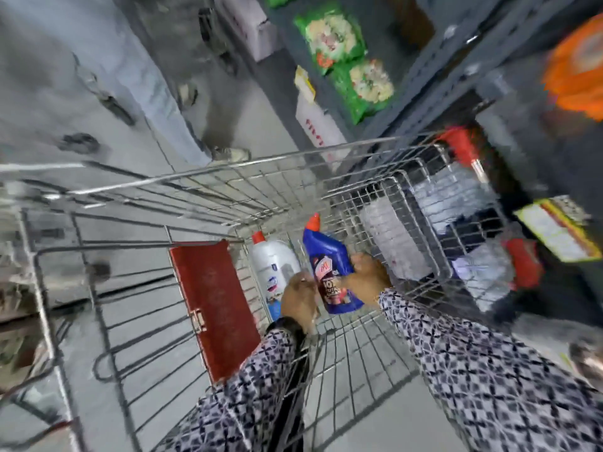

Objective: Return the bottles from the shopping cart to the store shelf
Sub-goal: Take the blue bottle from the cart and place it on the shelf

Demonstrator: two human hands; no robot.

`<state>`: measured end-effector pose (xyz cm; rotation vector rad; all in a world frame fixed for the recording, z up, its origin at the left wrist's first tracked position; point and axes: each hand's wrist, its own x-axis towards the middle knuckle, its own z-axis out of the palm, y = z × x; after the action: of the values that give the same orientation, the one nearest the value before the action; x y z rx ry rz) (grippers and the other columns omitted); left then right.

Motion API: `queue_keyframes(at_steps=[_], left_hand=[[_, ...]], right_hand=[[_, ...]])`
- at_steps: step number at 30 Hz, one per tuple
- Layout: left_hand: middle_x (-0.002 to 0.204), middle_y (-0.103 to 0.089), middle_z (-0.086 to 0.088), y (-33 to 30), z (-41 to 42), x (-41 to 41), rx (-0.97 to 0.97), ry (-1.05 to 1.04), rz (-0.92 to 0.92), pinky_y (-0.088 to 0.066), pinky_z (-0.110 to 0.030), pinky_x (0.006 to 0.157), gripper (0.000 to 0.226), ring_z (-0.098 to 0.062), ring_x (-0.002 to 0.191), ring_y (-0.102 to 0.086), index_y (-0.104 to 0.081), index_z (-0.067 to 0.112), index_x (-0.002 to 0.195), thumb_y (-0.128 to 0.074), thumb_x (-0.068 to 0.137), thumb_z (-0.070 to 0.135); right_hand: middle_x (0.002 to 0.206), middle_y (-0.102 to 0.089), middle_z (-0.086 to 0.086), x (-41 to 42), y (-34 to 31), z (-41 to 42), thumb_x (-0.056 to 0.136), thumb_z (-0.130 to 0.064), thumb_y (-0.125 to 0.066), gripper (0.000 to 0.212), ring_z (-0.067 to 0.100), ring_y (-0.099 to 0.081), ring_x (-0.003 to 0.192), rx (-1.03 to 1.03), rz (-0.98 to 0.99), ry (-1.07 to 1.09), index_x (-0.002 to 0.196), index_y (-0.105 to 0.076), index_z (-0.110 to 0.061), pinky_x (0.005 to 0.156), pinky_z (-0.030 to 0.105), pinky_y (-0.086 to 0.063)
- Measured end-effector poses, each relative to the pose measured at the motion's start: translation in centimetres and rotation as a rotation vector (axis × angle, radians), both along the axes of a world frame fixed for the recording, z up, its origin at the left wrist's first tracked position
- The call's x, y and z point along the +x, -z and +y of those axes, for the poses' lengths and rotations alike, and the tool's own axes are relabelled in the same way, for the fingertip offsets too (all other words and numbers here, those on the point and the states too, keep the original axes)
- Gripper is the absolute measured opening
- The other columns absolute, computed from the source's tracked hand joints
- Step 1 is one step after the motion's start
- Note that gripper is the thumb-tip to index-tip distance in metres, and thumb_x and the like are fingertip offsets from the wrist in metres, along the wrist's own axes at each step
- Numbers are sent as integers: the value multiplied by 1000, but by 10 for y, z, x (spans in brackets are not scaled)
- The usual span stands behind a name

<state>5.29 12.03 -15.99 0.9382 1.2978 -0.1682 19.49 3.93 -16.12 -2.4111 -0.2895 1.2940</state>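
From the head camera, a silver wire shopping cart (202, 203) is seen from above, and the whole picture is a bit blurry. Two arms in black-and-white patterned sleeves (483, 370) are stretched down into the cart. A blue plastic bottle with a red pointed cap (329, 265) is held in the right hand (365, 278), with the fingers wrapped around its side. The bottle is tilted, with its cap pointing away from the person, and it is inside the cart near the right wall. The left hand (298, 300) is placed at the lower left side of the blue bottle, and its fingers are curled there; it cannot be told if the bottle is really gripped by it. A white plastic bottle with a red cap (272, 269) is seen lying in the cart, just beside the blue one, on its left. A red flat flap (213, 308) is seen on the cart's left side. A dark grey store shelf (440, 70) is seen to the right of the cart. Green snack bags (336, 37) are stacked on it higher up, and an orange pack (577, 66) is seen at the far right.
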Motion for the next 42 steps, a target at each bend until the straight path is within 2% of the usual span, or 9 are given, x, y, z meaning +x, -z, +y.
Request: queue_keyframes(at_steps=[4,6,9,14,19,23,29,35,42], left_hand=[[125,-68,-14,-83,-12,9,54,101,-323,-56,-26,84,31,-20,103,-62,-58,8,132,-48,104,15],[119,-75,-1,-138,-25,13,72,150,-485,-58,-23,85,24,-9,95,-71,-62,18,124,-53,102,18],[125,-75,1,-234,-55,23,147,278,-746,-58,-34,100,41,-8,104,-70,-58,12,134,-62,95,24],[110,-78,6,-406,-138,41,295,508,-1120,-59,-30,79,33,-12,92,-69,-64,17,130,-57,99,8],[109,-78,7,-540,-219,31,350,670,-1413,-60,-28,87,33,-6,95,-72,-62,13,130,-55,99,3],[119,-75,-1,-594,-266,13,402,780,-1527,-60,-35,90,37,-14,102,-72,-59,11,136,-57,99,8],[132,-71,-4,-607,-298,17,484,848,-1554,-54,-57,103,41,-28,120,-69,-57,20,141,-60,100,18],[129,-71,-2,-609,-312,73,504,857,-1484,-57,-52,100,40,-24,121,-68,-57,24,139,-60,100,20],[128,-70,-7,-618,-340,231,590,871,-1388,-61,-35,90,39,-19,112,-69,-57,17,137,-59,99,12]], right_hand=[[97,-77,17,6,-102,-34,50,-31,-88,56,27,-71,86,334,-12,135,97,-67,-9,88,58,-59],[86,-76,6,1,-181,-60,62,-3,-90,37,24,-69,83,499,-67,241,90,-67,-13,88,53,-58],[72,-78,-7,-10,-290,-116,75,21,-76,39,7,-71,70,731,-196,335,82,-72,-17,74,35,-60],[77,-79,-22,-59,-467,-231,84,16,-71,44,-9,-71,73,983,-521,502,100,-64,-24,74,14,-57],[84,-80,-19,-113,-581,-323,87,8,-73,41,-4,-73,77,1081,-838,578,104,-68,-29,71,20,-62],[95,-81,-18,-149,-619,-373,86,1,-77,43,0,-76,85,1135,-994,620,105,-73,-37,70,21,-60],[110,-81,-3,-158,-622,-410,89,-1,-76,45,15,-78,96,1109,-1102,688,127,-67,-23,79,32,-63],[120,-78,1,-106,-622,-418,93,-8,-75,45,14,-77,103,1013,-1120,723,136,-64,-16,84,34,-65],[124,-74,5,61,-619,-418,94,-15,-73,38,20,-73,110,714,-1239,793,130,-61,-13,93,48,-63]])
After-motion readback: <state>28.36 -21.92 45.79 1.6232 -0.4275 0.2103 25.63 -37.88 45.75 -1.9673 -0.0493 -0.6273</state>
